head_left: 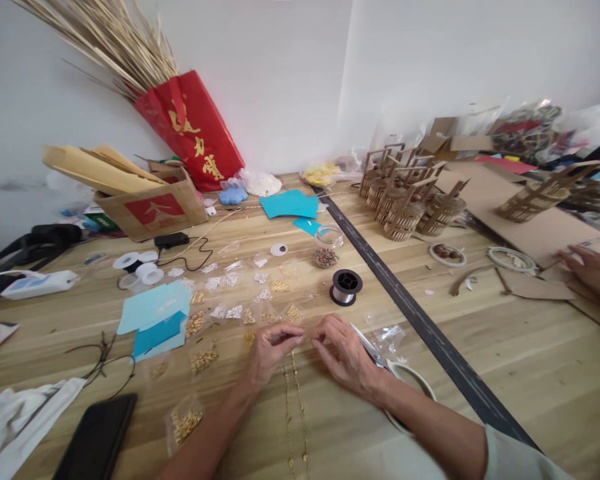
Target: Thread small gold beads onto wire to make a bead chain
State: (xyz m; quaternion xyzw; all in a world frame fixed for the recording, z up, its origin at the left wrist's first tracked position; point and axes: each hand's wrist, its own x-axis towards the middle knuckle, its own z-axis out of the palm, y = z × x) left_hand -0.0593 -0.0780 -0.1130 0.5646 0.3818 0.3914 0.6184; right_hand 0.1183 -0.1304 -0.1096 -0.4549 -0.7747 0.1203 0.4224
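Note:
My left hand [275, 348] is closed in a pinch, thumb against forefinger. A thin gold chain [300, 400] runs down from just under these fingers in two strands toward the table's near edge, and its upper end appears to be in the pinch. My right hand [344, 353] faces it a short gap away, fingertips pressed together; whatever is between them is too small to make out. Scissors [413, 375] lie partly under my right forearm, beside a clear plastic bag [391, 339]. Beyond my hands stands a black spool of clear thread [347, 287].
Small bags of gold findings [204, 361] and silver ones [233, 267] spread leftward. Blue cards [155, 310], a phone [97, 440] and a bead dish [325, 257] lie around. Bamboo baskets [403, 217] stand at back right. Another person's hand [591, 267] rests on cardboard.

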